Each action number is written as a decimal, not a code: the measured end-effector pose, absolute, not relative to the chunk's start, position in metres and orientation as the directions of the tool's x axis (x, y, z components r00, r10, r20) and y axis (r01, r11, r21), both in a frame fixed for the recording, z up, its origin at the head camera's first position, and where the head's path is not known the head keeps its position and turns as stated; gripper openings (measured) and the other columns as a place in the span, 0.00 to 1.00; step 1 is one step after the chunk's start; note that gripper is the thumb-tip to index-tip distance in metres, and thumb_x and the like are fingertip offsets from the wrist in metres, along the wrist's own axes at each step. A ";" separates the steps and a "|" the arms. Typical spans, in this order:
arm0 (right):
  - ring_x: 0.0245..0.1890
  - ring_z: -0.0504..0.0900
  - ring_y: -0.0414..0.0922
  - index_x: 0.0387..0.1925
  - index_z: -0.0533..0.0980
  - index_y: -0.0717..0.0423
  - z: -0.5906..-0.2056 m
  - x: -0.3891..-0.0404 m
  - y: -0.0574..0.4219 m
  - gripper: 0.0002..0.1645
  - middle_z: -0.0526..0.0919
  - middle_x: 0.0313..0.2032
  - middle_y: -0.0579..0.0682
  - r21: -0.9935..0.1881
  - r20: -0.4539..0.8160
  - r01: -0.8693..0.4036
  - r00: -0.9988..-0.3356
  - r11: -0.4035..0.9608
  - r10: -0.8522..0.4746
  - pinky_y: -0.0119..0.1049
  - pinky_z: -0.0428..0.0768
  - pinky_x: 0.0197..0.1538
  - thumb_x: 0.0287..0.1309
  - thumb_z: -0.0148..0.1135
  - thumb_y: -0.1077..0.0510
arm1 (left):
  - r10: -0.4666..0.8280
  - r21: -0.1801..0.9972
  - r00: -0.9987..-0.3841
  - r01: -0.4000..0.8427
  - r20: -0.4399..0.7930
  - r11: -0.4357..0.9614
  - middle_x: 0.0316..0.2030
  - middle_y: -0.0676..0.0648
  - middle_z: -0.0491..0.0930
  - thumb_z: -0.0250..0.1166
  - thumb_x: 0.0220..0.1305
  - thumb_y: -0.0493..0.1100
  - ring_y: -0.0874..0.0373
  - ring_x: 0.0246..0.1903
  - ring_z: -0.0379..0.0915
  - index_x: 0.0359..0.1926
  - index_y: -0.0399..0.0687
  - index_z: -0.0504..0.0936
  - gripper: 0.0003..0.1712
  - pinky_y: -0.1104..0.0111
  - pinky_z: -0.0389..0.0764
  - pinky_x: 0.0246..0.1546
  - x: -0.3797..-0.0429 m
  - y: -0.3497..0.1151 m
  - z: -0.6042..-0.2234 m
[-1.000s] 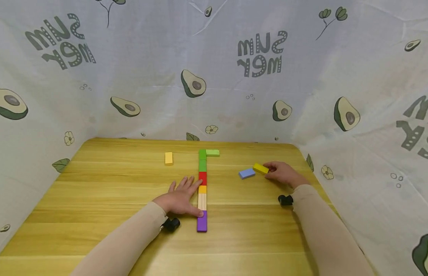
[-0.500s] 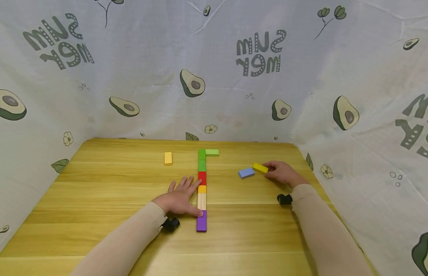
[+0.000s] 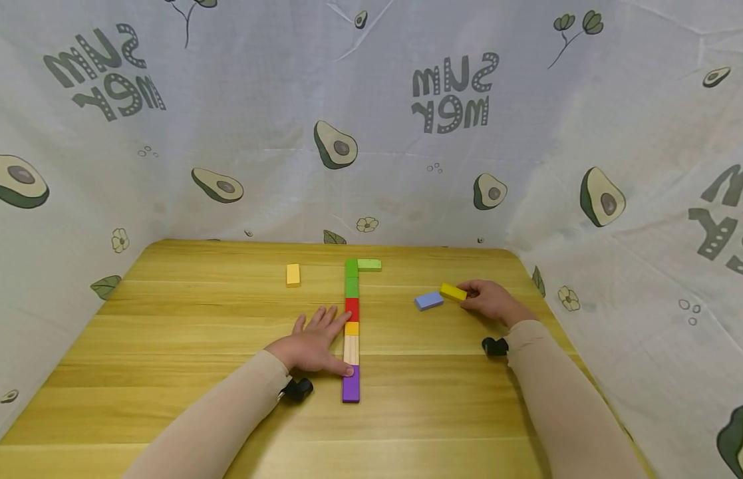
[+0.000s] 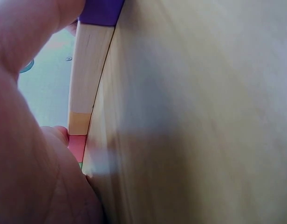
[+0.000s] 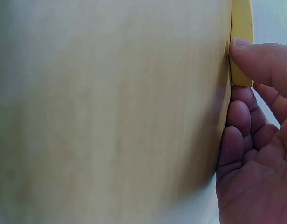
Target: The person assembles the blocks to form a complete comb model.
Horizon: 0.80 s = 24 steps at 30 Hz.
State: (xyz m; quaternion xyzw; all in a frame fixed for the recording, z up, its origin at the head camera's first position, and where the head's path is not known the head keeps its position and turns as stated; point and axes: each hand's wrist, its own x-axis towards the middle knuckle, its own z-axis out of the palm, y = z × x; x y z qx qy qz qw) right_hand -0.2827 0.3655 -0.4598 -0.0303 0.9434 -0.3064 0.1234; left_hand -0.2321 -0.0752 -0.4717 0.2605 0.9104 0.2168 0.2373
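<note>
My left hand (image 3: pixel 311 347) lies with fingers spread beside a straight row of blocks. Its thumb touches the purple block (image 3: pixel 350 389) at the near end, and its index fingertip reaches the red block (image 3: pixel 352 308). Between them sit an orange block (image 3: pixel 351 328) and a plain wood block (image 4: pixel 90 70). Two green blocks (image 3: pixel 351 278) form the far end. On the right, my right hand (image 3: pixel 489 301) pinches one end of a yellow block (image 3: pixel 452 292), thumb on its near side in the right wrist view (image 5: pixel 242 65). The other fingers curl low against the table.
A blue block (image 3: pixel 429 301) lies just left of the yellow one. A light green block (image 3: pixel 369 265) lies crosswise at the row's far end, and a pale orange block (image 3: pixel 293 275) lies to its left. Patterned cloth (image 3: pixel 275 100) rises around the wooden table (image 3: pixel 167 332).
</note>
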 end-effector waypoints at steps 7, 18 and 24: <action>0.49 0.78 0.53 0.69 0.72 0.70 -0.461 -0.284 0.366 0.32 0.81 0.55 0.66 -0.589 -0.222 0.025 -0.966 0.808 -0.132 0.44 0.79 0.54 0.70 0.66 0.59 | 0.577 0.518 -0.750 0.370 -0.323 0.771 0.86 0.44 0.35 0.72 0.55 0.73 0.42 0.85 0.24 0.87 0.62 0.42 0.69 0.36 0.28 0.80 -0.231 -0.076 -0.471; 0.49 0.78 0.54 0.68 0.74 0.67 -0.458 -0.284 0.367 0.31 0.82 0.55 0.65 -0.553 -0.211 0.025 -0.971 0.833 -0.111 0.45 0.78 0.55 0.69 0.65 0.57 | 0.578 0.520 -0.753 0.373 -0.315 0.769 0.86 0.45 0.35 0.71 0.55 0.75 0.43 0.85 0.25 0.86 0.63 0.42 0.69 0.37 0.29 0.81 -0.231 -0.076 -0.471; 0.51 0.79 0.56 0.68 0.75 0.66 -0.452 -0.290 0.367 0.31 0.82 0.57 0.65 -0.521 -0.176 0.006 -0.979 0.854 -0.100 0.51 0.79 0.58 0.68 0.63 0.56 | 0.582 0.528 -0.754 0.375 -0.305 0.762 0.86 0.44 0.36 0.72 0.55 0.74 0.42 0.85 0.26 0.86 0.63 0.43 0.69 0.37 0.30 0.80 -0.232 -0.076 -0.472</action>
